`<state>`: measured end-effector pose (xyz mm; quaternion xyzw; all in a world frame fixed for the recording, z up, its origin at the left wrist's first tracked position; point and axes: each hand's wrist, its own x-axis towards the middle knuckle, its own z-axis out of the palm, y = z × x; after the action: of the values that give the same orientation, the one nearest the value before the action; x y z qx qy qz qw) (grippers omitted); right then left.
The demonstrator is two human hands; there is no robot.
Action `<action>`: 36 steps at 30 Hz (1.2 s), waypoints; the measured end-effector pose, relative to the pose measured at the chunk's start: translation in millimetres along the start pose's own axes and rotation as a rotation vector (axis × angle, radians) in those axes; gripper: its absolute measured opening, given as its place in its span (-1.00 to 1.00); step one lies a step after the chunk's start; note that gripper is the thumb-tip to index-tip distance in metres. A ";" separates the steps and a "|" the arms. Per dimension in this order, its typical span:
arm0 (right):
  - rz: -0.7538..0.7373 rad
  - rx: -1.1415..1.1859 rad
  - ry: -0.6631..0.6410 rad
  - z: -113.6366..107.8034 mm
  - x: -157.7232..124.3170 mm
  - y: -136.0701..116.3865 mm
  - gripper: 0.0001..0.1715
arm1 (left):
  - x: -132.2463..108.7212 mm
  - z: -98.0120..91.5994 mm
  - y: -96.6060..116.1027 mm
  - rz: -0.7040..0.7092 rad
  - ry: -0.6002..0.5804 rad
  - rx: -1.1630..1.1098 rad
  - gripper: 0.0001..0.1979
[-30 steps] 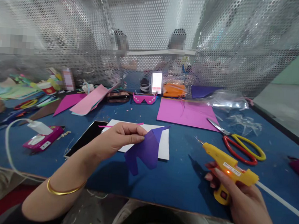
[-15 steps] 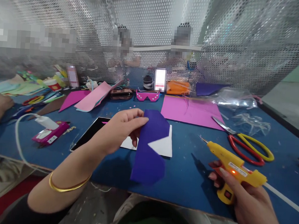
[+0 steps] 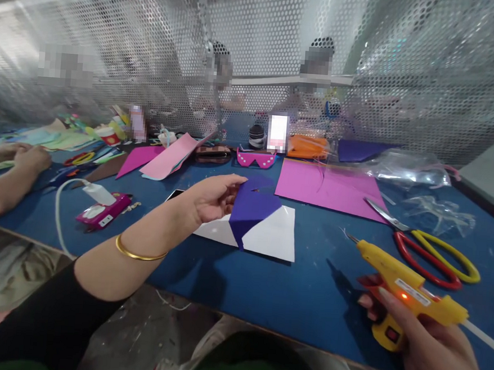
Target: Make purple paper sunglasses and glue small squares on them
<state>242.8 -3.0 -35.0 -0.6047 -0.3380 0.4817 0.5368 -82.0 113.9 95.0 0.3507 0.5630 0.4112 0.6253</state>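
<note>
Purple paper (image 3: 252, 205) hangs over the white sheet (image 3: 275, 237), three o'clock from the nearer left hand (image 3: 212, 200) pinching its edge, while the right hand (image 3: 430, 344), at the paper's four o'clock, grasps a glue gun (image 3: 411, 292).

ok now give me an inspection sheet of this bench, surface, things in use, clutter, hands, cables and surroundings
Surface: blue tabletop, with small specks on it
Things in use: purple piece held over a white sheet; yellow glue gun with its light lit
Clutter: scissors beyond the glue gun, pink sheet, pink glasses, crumpled clear plastic
Hands: left hand grips the purple piece; right hand grips the glue gun
Cables: white cable from a plug at the magenta socket block, leading to the near edge
Surroundings: perforated screen behind, blurred people beyond; another person's hands at far left
</note>
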 end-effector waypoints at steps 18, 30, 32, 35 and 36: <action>-0.212 -0.514 -0.077 -9.9 13.3 -18.0 -0.50 | -48.2 9.2 -18.0 0.473 -0.140 0.359 -0.83; -0.678 -1.132 -0.158 2.1 64.3 -32.0 -0.66 | -67.0 17.6 -61.5 0.941 -0.003 0.909 -0.91; -0.674 -1.150 -0.170 -0.9 65.7 -29.9 -0.63 | -66.4 15.8 -76.1 0.988 -0.081 0.928 -0.85; -0.726 -1.210 -0.195 -5.7 62.7 -32.4 -0.60 | -66.9 12.8 -95.1 1.048 -0.154 0.902 -0.76; -0.752 -1.228 -0.200 -6.6 59.7 -34.7 -0.59 | -67.3 12.0 -100.0 1.060 -0.163 0.885 -0.75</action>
<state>271.2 56.9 -14.6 -0.5927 -0.7800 0.0410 0.1963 -60.1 11.4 34.3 0.8301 0.3818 0.3650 0.1788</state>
